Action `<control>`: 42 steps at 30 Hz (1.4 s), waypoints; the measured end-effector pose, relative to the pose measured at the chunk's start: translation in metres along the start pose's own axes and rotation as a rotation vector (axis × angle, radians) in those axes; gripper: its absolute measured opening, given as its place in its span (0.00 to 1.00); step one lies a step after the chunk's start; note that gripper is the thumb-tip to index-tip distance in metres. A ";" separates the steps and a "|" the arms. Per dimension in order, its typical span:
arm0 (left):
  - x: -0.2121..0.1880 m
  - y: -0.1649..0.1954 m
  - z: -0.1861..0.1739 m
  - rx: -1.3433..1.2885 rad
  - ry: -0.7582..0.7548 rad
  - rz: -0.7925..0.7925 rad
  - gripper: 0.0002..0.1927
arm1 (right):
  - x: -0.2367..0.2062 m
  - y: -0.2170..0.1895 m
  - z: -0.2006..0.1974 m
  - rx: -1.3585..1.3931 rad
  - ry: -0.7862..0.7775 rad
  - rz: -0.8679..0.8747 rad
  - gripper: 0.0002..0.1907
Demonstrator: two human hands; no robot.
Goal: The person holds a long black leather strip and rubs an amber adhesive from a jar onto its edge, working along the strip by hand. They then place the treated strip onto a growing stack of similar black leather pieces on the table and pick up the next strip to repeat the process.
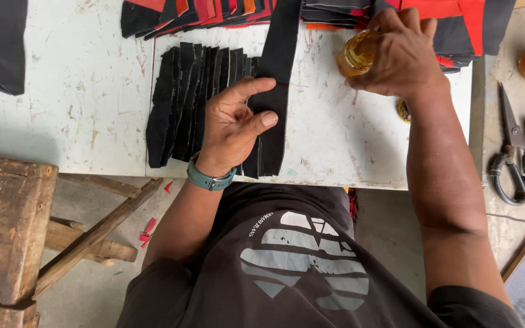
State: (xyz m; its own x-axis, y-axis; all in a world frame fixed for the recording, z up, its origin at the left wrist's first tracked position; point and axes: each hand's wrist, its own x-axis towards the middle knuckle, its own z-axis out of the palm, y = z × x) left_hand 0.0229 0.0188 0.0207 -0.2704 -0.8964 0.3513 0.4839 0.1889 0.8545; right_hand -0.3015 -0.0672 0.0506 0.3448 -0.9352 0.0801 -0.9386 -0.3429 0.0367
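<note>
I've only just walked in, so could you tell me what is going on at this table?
A person sits at a scuffed white table. Their left hand presses down on a long black strip lying beside a fanned row of black pieces. Their right hand grips a small amber jar. Stacks of red and black pieces lie along the far edge, and scissors rest off to the right.

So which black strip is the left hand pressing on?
The long black strip, lying alone beside the fanned stack; the left hand rests its fingers on it.
</note>
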 end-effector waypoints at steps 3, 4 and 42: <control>-0.001 -0.006 0.000 -0.111 0.022 -0.032 0.20 | 0.006 -0.002 -0.009 0.018 -0.076 0.010 0.34; -0.001 -0.008 0.000 -0.138 0.031 -0.034 0.19 | 0.004 -0.002 -0.015 0.038 -0.099 0.008 0.32; 0.036 -0.027 0.029 -0.310 0.038 -0.089 0.19 | -0.110 -0.146 -0.066 1.394 0.416 -0.093 0.43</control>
State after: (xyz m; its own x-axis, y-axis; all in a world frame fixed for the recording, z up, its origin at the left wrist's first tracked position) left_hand -0.0241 -0.0066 0.0218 -0.2947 -0.9192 0.2611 0.6917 -0.0167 0.7220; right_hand -0.2016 0.0920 0.1026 0.1536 -0.8959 0.4168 -0.0743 -0.4311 -0.8992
